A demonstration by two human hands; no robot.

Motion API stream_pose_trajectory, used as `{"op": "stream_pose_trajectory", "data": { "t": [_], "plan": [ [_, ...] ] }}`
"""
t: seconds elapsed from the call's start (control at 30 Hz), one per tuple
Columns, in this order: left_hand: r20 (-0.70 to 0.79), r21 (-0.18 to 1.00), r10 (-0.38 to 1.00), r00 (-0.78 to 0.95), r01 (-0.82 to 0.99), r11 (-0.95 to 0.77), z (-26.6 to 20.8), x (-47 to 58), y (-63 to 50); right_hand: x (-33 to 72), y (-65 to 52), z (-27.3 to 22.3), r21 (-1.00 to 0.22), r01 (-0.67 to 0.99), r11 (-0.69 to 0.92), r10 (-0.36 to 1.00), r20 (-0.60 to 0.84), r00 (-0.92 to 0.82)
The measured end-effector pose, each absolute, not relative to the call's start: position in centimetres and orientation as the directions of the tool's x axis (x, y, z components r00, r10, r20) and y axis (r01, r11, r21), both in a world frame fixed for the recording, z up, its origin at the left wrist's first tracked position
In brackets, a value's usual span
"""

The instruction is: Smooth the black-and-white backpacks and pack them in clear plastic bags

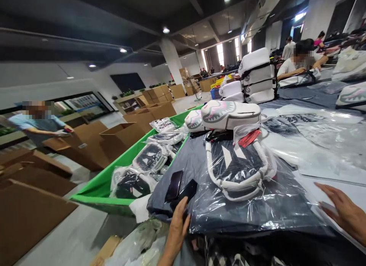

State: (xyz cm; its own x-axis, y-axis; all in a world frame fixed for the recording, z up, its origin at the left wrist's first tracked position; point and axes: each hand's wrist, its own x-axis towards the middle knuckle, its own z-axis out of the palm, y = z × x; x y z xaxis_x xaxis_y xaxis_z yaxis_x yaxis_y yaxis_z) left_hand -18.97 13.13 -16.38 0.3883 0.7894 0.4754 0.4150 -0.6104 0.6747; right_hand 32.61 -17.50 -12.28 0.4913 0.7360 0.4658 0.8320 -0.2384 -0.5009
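Observation:
A white and black backpack [238, 163] lies on the dark-covered table inside a large clear plastic bag [257, 214], whose near edge reaches the table's front. My left hand [178, 222] is at the bag's lower left corner, fingers stretched out; whether it touches the film I cannot tell. Just beyond those fingertips are a dark phone [174, 185] and a second dark flat object [188, 190]. To the right of the bag, my right hand [340, 209] hovers with fingers apart and nothing in it, near clear plastic sheets [323, 144].
White shark-face backpacks [228, 115] lie behind the bagged one, with a stack of white bags [259, 77] beyond. At left stands a green-sided bin [100, 199] of bagged backpacks, then open cartons [82, 145]. One co-worker [40, 124] stands by the cartons; another [300, 63] works across the table.

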Motion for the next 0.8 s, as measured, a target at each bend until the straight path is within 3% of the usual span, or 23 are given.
{"op": "stream_pose_trajectory", "data": {
  "t": [0.07,0.1,0.13,0.2,0.27,0.33,0.4,0.5,0.6,0.73,0.8],
  "plan": [
    [0.647,0.260,0.464,0.605,0.397,-0.880,-16.8,-19.9,13.1,32.8,-18.2,-13.1,-0.308,0.950,-0.055,0.828,0.517,0.216],
    [0.640,0.120,0.324,0.697,0.325,-0.938,-16.9,-20.0,13.1,32.9,-18.3,-13.4,-0.293,0.956,0.031,0.857,0.500,0.126],
    [0.607,0.067,0.238,0.758,0.249,-0.966,-16.7,-19.9,13.2,32.9,-18.2,-13.4,-0.351,0.933,0.076,0.875,0.473,0.107],
    [0.526,0.215,0.287,0.800,0.201,-0.956,-16.0,-19.1,13.5,33.1,-17.7,-13.0,-0.595,0.804,0.002,0.882,0.380,0.279],
    [0.421,0.530,0.523,0.741,0.268,-0.805,-14.6,-17.9,13.8,32.9,-16.7,-12.0,-0.807,0.570,-0.154,0.829,0.208,0.518],
    [0.288,0.780,0.729,0.621,0.290,-0.555,-13.0,-16.4,13.9,32.0,-15.4,-10.7,-0.896,0.374,-0.238,0.725,0.092,0.683],
    [0.218,0.900,0.833,0.509,0.225,-0.373,-11.6,-14.8,13.8,30.5,-13.8,-9.7,-0.945,0.260,-0.199,0.610,0.088,0.787],
    [0.146,0.974,0.929,0.340,0.116,-0.195,-10.3,-12.4,13.4,27.9,-11.5,-9.1,-0.975,0.196,-0.101,0.392,0.142,0.909],
    [0.047,0.996,0.966,0.255,0.065,-0.065,-10.3,-11.3,12.9,26.4,-10.3,-9.5,-0.947,0.244,-0.208,0.247,0.190,0.950],
    [-0.063,0.987,0.954,0.294,0.162,0.016,-11.1,-11.4,13.1,26.6,-10.5,-10.5,-0.923,0.212,-0.321,0.281,0.121,0.952],
    [-0.050,0.968,0.965,0.259,0.252,-0.017,-11.1,-11.1,13.4,27.2,-10.5,-10.8,-0.895,0.256,-0.367,0.302,0.145,0.942]
  ]
}}
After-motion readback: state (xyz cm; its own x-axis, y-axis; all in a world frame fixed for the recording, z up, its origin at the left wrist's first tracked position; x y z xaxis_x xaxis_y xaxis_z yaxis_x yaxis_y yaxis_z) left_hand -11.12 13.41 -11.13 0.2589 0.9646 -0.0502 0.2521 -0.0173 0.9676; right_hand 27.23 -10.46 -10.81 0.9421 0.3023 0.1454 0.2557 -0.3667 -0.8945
